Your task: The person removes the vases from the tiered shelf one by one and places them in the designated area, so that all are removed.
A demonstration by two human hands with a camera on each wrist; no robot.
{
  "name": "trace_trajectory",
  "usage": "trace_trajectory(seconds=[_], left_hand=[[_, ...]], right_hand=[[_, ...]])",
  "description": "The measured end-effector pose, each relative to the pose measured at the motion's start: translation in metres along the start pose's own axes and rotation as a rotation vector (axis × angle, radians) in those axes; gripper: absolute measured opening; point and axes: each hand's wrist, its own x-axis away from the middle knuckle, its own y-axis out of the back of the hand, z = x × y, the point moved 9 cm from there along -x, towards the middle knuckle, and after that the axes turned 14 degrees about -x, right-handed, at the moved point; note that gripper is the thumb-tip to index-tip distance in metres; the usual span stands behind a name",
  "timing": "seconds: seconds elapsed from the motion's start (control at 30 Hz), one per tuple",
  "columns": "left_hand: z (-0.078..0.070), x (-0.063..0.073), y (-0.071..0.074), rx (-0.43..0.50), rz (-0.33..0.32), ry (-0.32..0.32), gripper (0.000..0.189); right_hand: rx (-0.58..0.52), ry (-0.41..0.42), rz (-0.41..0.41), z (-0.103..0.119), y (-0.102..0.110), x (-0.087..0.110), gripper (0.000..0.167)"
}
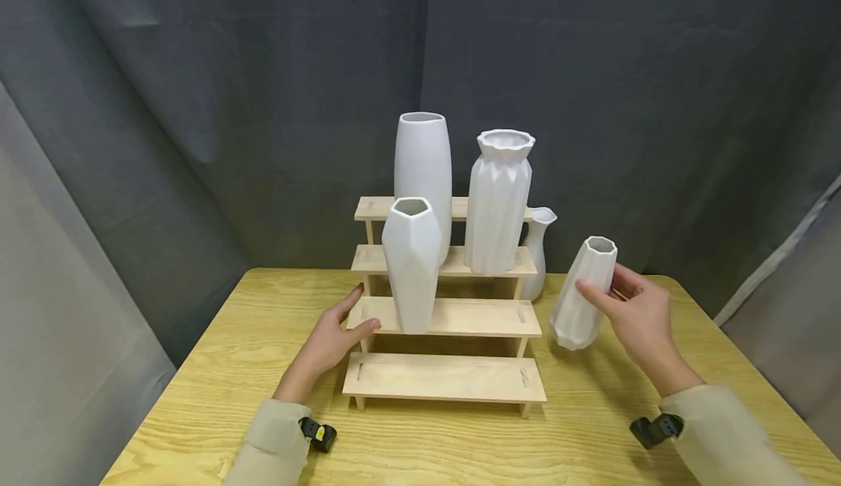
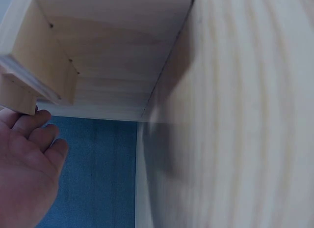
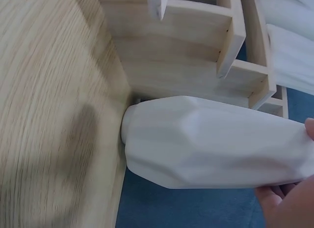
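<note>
Hand (image 3: 293, 203) grips white vase (image 3: 211, 144) beside wooden rack (image 3: 171, 53).

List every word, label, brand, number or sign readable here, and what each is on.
None can be read in any view.
Small black device on the left wrist: its yellow patch is too small to tell if it bears text.
White, faceted, ceramic-looking vase in the right hand, and pale wooden four-tier stand: no lettering shows.

A yellow wood-grain table (image 1: 223, 384) spreads beneath the fingers (image 1: 350, 302). Beyond them hangs a dark grey curtain (image 1: 296, 106), with paler cloth (image 1: 59, 325) well to their left.
</note>
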Motion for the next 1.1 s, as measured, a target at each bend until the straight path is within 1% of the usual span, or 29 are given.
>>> trace_trajectory(seconds=[0.27,0.57,0.8,0.97,1.1], left_hand=[[0.000,0.000,0.000,0.004,-0.004,-0.010,0.085],[0.001,0.000,-0.002,0.005,0.003,0.014,0.088],[0.002,-0.001,-0.001,0.002,0.006,0.013,0.087],[0.001,0.000,-0.001,0.008,0.012,0.019,0.086],[-0.002,0.000,0.000,0.021,0.013,0.001,0.084]], right_hand=[[-0.032,-0.012,-0.054,-0.014,-0.002,-0.016,0.072],[-0.057,-0.035,-0.085,-0.030,-0.006,-0.033,0.074],[-0.056,-0.025,-0.089,-0.035,-0.010,-0.044,0.072],[-0.045,0.011,-0.107,-0.035,-0.011,-0.052,0.070],[-0.047,0.016,-0.111,-0.040,-0.013,-0.062,0.071]])
